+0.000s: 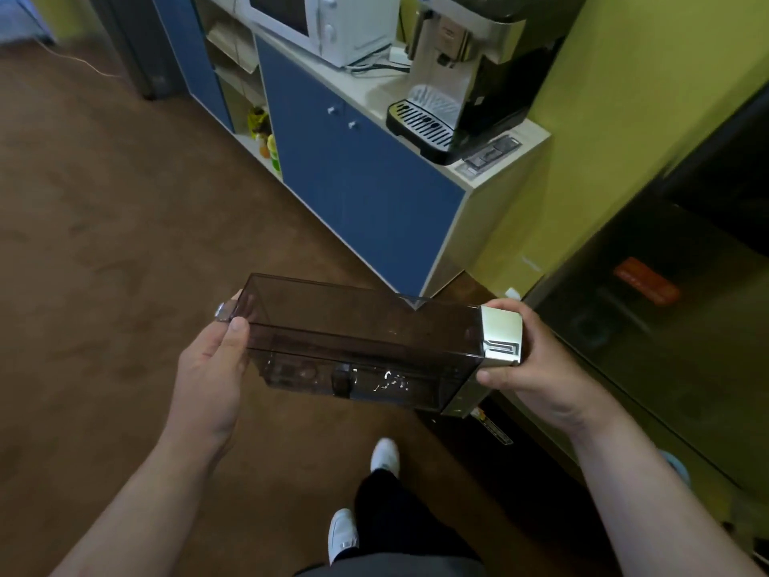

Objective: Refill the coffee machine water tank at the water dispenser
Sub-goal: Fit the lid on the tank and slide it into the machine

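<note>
Found water tank [353,339] out of the machine, held lengthwise left to right above the brown floor [104,243], near the middle of the view, roughly level. Smoky, see-through, oblong. Saw a few bright glints low inside, toward the near wall; could not tell how much water, if any.

Noted left hand [212,368] gripping the tank's left end, thumb laid across the near top edge, fingers hidden behind the end wall. Noted right hand [537,368] clasping the right end at the silver cap [501,335], thumb under the cap on the near side, fingers wrapped over the far side. Both holds closed on the tank.

Logged coffee machine [470,68] far and right, standing on the pale top of a blue-doored cabinet [366,181], drip tray [420,124] at its near left. Well apart from the tank. White microwave [320,22] on the same top, left of the machine, cables between the two. Open shelves [233,77] at the cabinet's left, with yellow and orange items low down, too small to name.

Yellow-green wall [624,97] behind and right of the cabinet. Dark glossy unit [666,347] along the right edge, orange patch on it; could not identify. White shoes [385,453] and dark trousers [395,514] below the tank, near bottom centre.
</note>
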Tool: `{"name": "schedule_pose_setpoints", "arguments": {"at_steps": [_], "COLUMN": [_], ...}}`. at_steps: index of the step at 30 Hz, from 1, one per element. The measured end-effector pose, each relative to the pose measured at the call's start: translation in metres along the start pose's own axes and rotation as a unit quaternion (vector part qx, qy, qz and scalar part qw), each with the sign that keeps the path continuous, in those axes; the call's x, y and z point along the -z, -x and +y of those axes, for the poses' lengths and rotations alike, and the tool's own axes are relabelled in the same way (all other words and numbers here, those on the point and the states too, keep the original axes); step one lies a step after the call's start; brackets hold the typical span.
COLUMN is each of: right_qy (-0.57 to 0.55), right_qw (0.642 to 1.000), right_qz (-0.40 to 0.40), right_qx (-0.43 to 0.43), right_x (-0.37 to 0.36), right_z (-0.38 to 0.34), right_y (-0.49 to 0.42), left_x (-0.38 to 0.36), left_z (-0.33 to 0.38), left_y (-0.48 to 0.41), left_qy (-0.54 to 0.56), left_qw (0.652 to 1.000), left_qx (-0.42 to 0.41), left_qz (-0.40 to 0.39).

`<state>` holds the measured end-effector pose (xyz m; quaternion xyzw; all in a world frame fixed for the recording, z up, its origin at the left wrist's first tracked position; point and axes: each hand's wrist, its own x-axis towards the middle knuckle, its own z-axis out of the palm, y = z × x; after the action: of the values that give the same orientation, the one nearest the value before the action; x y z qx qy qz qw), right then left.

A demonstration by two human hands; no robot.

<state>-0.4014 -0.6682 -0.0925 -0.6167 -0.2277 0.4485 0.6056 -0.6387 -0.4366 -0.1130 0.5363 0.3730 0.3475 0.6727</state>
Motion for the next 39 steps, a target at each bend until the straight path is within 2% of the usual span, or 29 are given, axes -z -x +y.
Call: {"name": "schedule_pose_setpoints", "arguments": {"at_steps": [8,19,31,34,39], "right_qy": [-0.016,-0.011,0.101,0.104,0.084], "right_qw": [1.0,1.0,0.986,0.984,0.971], "right_qz": [-0.004,0.024,0.128,0.146,0.223], "right_qx": [-0.004,-0.005,-0.022,-0.018,-0.013], "right_x": [0.002,0.037,0.078,0.089,0.103], "right_z": [-0.017,-0.054,-0.101,-0.111,-0.128], "right_y": [-0.104,-0.242,-0.325,-0.347,-0.388], "left_x": [-0.011,-0.055,-0.135,-0.156,-0.194], "left_z": [0.012,0.016,0.033,0.037,0.038], "left_y": [-0.092,-0.256,-0.386,-0.423,-0.494], "left_qy": [-0.001,-0.001,0.021,0.062,0.081], "left_qw": [1.0,1.0,0.998,0.994,0.986], "left_qx": [0.007,0.005,0.047,0.055,0.088], "left_qz": [0.022,0.002,-0.043,-0.072,-0.114]}}
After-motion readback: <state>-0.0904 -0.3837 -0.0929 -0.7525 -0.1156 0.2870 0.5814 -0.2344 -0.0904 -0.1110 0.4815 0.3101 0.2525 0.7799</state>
